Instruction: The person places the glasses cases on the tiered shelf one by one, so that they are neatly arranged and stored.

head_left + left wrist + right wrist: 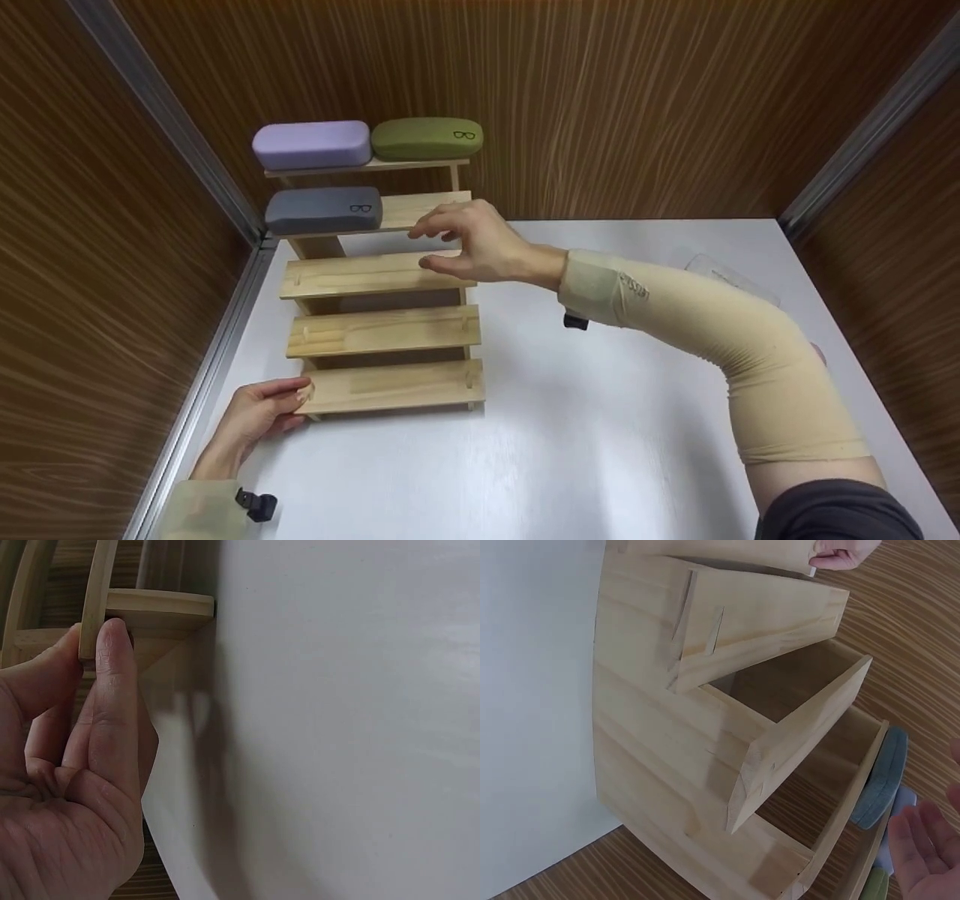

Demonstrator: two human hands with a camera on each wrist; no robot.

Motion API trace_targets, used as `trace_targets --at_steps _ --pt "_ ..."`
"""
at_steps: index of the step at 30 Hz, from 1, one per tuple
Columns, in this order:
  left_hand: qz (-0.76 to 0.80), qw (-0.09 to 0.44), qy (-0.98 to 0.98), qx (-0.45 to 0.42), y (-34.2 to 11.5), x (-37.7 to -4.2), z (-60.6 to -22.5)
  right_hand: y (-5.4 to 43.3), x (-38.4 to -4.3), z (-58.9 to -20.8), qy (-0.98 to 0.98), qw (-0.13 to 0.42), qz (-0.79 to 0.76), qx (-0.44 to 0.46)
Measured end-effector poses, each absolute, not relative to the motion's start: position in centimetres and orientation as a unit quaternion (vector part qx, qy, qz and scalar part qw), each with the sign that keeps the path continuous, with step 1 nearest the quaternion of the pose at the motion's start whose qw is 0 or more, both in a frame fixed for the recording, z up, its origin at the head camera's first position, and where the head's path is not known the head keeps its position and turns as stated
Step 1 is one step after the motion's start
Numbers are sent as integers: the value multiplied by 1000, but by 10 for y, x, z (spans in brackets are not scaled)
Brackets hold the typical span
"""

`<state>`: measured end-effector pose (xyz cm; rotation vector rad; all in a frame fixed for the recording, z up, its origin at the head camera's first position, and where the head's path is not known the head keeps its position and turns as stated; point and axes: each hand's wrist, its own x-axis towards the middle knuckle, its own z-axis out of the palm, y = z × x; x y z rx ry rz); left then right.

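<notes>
A stepped wooden rack [390, 386] with several tiers stands on the white tabletop. My left hand [259, 412] pinches the left end of its lowest tier; in the left wrist view the thumb and fingers [114, 660] lie on either side of the board. On the top tier sit a lilac glasses case [313, 145] and a green glasses case [426, 139]. A grey-blue glasses case [322, 210] lies on the left of the second tier. Over the right end of the tiers just below, my right hand [484, 244] hovers, fingers relaxed, thumb apart, holding nothing.
A transparent case [724, 276] lies at the right back of the tabletop [585, 442], partly behind my right forearm. A small pinkish thing [819, 354] shows beside that sleeve. Wood-grain walls [637, 105] enclose the back and both sides.
</notes>
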<state>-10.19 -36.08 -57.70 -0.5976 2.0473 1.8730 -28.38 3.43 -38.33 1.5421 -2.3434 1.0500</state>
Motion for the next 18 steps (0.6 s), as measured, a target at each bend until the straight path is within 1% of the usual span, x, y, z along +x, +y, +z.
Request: trace_targets --at_steps 11,18 --pt "646 154 719 -205 -363 -105 -577 66 -275 -398 -791 45 372 484" --pt "648 152 717 -206 -366 -107 -577 86 -274 -405 -806 45 383 449"
